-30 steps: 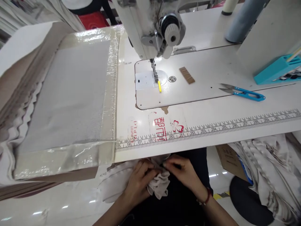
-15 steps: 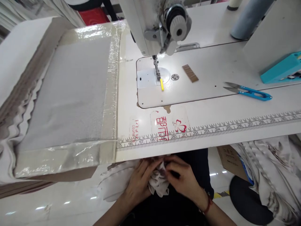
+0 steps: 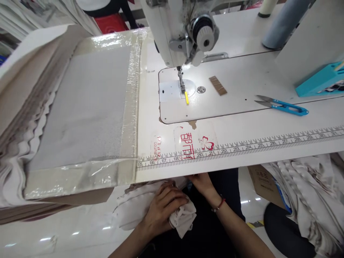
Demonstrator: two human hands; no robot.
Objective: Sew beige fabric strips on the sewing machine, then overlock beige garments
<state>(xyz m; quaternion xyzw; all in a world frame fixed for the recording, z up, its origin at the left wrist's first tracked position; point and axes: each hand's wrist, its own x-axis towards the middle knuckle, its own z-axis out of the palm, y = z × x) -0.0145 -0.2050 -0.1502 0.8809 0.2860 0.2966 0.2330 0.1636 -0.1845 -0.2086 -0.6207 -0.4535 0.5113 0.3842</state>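
Note:
My left hand (image 3: 165, 208) is closed round a bunched piece of light beige fabric (image 3: 183, 218) in my lap, below the front edge of the sewing table. More of the pale cloth (image 3: 137, 202) spreads out to the left of that hand. My right hand (image 3: 200, 184) reaches under the table edge, its fingers mostly hidden there. Above and ahead stands the sewing machine (image 3: 177, 32), with a yellow piece (image 3: 186, 98) by its presser foot and no cloth under the needle.
Layered beige fabric (image 3: 34, 107) lies at the left by a taped grey board (image 3: 88, 104). Blue thread snips (image 3: 287, 106), a brown strip (image 3: 218, 85) and a teal box (image 3: 319, 80) sit on the table. At lower right, more fabric (image 3: 309, 200) hangs beside a cardboard box (image 3: 264, 184).
My right hand has left the bunched fabric and moved up and forward under the table edge. My left hand has closed further over the bunch. The view has shifted slightly.

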